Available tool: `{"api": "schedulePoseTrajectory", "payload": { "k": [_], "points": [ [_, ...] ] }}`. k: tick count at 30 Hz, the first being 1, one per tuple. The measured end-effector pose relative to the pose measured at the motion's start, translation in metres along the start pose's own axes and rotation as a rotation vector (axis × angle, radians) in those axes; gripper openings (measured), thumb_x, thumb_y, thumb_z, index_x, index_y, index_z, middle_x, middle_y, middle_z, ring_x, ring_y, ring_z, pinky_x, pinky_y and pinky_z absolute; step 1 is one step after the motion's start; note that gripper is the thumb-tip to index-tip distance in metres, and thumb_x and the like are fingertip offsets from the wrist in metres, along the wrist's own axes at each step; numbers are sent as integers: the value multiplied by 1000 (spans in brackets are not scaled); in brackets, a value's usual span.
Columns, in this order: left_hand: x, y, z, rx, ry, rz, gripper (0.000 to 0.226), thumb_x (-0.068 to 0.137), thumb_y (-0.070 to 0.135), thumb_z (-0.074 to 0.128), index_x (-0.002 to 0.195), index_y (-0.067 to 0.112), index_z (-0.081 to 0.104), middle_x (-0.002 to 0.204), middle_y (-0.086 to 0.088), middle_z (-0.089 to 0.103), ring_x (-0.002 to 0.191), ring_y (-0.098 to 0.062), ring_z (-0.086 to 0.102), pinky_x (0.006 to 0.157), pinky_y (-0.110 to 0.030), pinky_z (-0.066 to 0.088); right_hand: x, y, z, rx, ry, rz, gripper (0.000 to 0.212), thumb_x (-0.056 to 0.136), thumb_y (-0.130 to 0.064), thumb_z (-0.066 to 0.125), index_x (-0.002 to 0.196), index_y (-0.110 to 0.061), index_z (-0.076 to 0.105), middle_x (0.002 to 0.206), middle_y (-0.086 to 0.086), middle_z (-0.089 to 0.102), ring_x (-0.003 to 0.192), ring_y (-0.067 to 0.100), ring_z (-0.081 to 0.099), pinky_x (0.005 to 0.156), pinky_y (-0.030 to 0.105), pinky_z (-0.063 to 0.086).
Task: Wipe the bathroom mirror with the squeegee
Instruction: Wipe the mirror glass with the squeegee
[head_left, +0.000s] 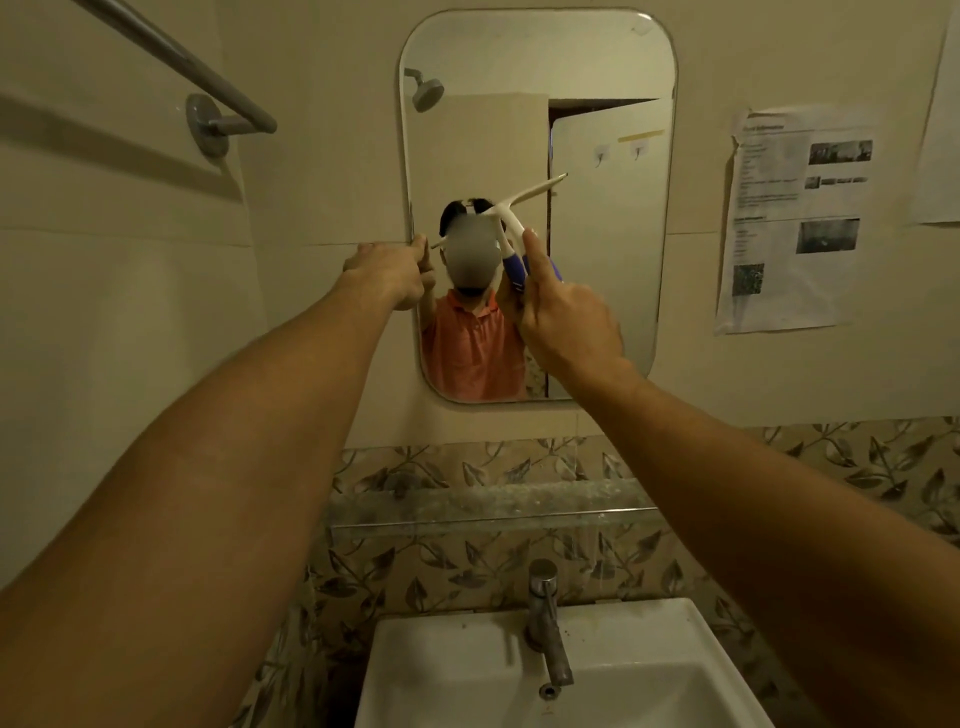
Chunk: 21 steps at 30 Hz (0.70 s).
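Squeegee (white T-shaped plastic, blue grip on the handle) (530, 195) is up at the rounded-rectangle frameless wall mirror (597, 62), centre of frame, about mid-height on the glass. Blade tilted, right end higher, left end running toward the mirror's left edge. It looks to be on or just off the glass; contact not confirmable.

Right hand (566, 317) is clamped round the squeegee handle, thumb laid up along it. Left hand (389, 270) sits at the mirror's left edge with fingers curled; can't tell whether it grips the edge or only rests there. Hands are apart, one either side of the blade.

Progress, my read: a stroke is in hand, not finished. No water lines, streaks or wiped/unwiped boundary show on the glass, so how much is done is not readable. Upper part and lower right look equally clean. Assume the lower half below the blade is left, maybe more.

Also in view: grey towel rail (218, 78) upper left, printed paper sheet (795, 218) taped at right, chrome tap (545, 623) over white ceramic sink (457, 670) at bottom.
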<state>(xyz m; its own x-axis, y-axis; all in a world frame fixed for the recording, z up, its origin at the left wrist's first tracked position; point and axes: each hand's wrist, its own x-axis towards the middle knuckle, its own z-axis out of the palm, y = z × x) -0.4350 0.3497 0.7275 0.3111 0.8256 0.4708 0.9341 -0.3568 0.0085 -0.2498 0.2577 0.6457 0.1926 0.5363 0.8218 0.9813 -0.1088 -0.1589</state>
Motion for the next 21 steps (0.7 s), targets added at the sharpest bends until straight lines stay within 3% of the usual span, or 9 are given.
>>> {"api": "schedulePoseTrajectory", "payload": {
  "k": [3, 6, 10, 14, 18, 21],
  "points": [
    [2, 1, 3, 5, 8, 13, 63, 101, 30, 46, 157, 30, 17, 149, -18, 41, 136, -40, 37, 106, -51, 39, -16, 6, 8, -22, 5, -24, 73, 108, -41, 42, 160, -39, -9, 69, 7, 54, 46, 16, 47, 41, 26, 34],
    [2, 1, 5, 8, 0, -7, 68, 102, 31, 47, 159, 32, 10, 156, -19, 33, 141, -41, 30, 111, -51, 34, -39, 16, 16, -1, -36, -37, 81, 108, -31, 45, 155, -46, -20, 86, 15, 60, 47, 16, 46, 44, 29, 41],
    [-1, 1, 9, -11, 6, -26, 73, 101, 31, 49, 160, 33, 6, 159, -21, 24, 145, -41, 23, 114, -53, 29, -72, 32, 23, 3, -97, -28, 79, 108, -29, 43, 157, -43, -18, 70, 5, 48, 49, 13, 44, 47, 29, 40],
    [-2, 3, 12, -41, 5, -48, 74, 101, 30, 48, 159, 35, 3, 162, -23, 14, 147, -41, 18, 115, -54, 28, -98, 46, 32, -33, -112, -24, 87, 107, -27, 41, 149, -48, -32, 67, 5, 45, 47, 14, 43, 44, 29, 39],
    [-4, 5, 11, -57, 1, -57, 73, 102, 29, 47, 159, 37, 2, 163, -22, 11, 148, -40, 16, 116, -55, 25, -122, 56, 37, -62, -151, 33, 79, 108, -30, 39, 156, -41, -23, 65, 2, 43, 46, 11, 41, 42, 24, 31],
    [-5, 5, 12, -55, -1, -52, 73, 102, 29, 48, 159, 37, 3, 162, -22, 13, 147, -40, 18, 115, -55, 27, -139, 67, 46, -43, -162, 50, 77, 108, -31, 38, 158, -41, -20, 68, 4, 50, 47, 11, 44, 42, 29, 43]
  ]
}}
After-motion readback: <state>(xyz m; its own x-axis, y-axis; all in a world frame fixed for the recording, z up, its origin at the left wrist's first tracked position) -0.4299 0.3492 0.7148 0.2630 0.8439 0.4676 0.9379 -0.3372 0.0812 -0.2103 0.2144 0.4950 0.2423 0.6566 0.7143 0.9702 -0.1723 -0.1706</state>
